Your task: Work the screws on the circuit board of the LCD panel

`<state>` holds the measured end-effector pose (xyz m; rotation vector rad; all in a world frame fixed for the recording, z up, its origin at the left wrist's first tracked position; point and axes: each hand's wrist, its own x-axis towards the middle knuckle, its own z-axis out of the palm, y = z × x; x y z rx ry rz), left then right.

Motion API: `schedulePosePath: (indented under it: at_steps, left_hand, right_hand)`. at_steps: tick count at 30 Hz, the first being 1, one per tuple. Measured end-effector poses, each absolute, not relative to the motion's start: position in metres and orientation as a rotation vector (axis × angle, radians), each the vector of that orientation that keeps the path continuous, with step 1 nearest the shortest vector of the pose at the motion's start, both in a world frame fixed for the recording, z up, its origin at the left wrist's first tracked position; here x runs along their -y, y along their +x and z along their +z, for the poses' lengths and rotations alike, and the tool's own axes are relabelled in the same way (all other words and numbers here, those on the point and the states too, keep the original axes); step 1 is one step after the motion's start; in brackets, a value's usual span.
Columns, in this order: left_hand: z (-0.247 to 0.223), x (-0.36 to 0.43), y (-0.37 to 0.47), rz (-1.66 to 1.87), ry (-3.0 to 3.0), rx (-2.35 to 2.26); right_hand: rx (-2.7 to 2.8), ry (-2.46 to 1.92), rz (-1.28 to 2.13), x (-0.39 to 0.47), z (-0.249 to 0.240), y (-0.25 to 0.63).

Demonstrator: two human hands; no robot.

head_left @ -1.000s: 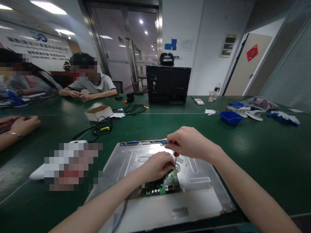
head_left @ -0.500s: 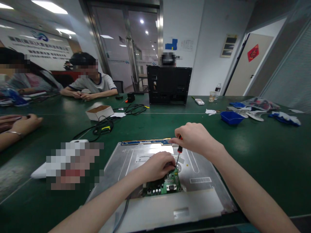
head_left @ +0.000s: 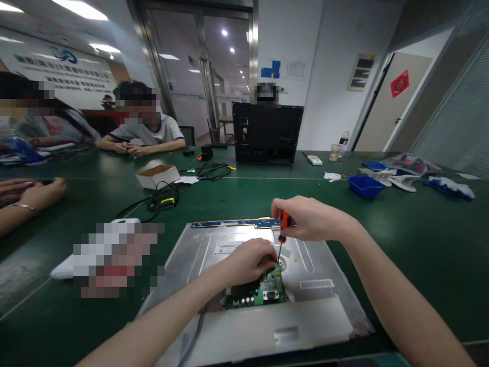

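Observation:
My right hand (head_left: 305,218) is closed round the orange and black handle of a screwdriver (head_left: 286,221). The screwdriver stands nearly upright, its thin shaft meeting the top right corner of a green circuit board (head_left: 269,285). My left hand (head_left: 255,260) rests over the board's upper part, fingers curled and pinched together beside the screwdriver tip; whatever they grip is hidden. Under the board lies a silver metal display panel (head_left: 317,306), with a blue strip board (head_left: 233,223) along its far edge. A grey cable (head_left: 195,336) runs from near the board toward me.
Left of the panel are black cables (head_left: 164,196), an open white box (head_left: 157,176) and a partly blurred white object (head_left: 64,266). A black monitor casing (head_left: 267,135) stands at the back. At right sits a blue tray (head_left: 365,186). Co-workers' hands (head_left: 38,196) are at far left.
My right hand's grip on the screwdriver has turned, and more of the orange handle shows. The left hand stays in place over the board.

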<state>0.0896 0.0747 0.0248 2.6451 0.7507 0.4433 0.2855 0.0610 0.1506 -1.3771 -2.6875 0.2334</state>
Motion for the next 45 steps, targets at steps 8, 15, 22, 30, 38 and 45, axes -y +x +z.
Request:
schedulePosePath:
  at_steps: [8,15,22,30,38,45]
  left_hand:
    - [0.024,-0.075,0.09,0.455,2.65,-0.742]
    - [0.023,-0.076,0.09,0.446,2.647,-0.746]
    - [0.022,-0.076,0.089,0.457,2.659,-0.739]
    - [0.022,-0.077,0.089,0.432,2.638,-0.73]
    - [0.023,-0.076,0.089,0.439,2.659,-0.743]
    - [0.024,-0.076,0.089,0.445,2.64,-0.734]
  right_hand:
    - [2.641,-1.538,-0.023,-0.051,0.152,0.275]
    - [2.608,-1.659,-0.12,-0.049,0.153,0.27]
    - [2.691,-1.462,0.022,-0.051,0.151,0.278]
    - [2.674,-1.541,-0.032,-0.048,0.155,0.279]
    - [2.636,-1.596,-0.055,-0.049,0.155,0.272]
    - [2.693,-1.47,-0.01,-0.05,0.153,0.28]
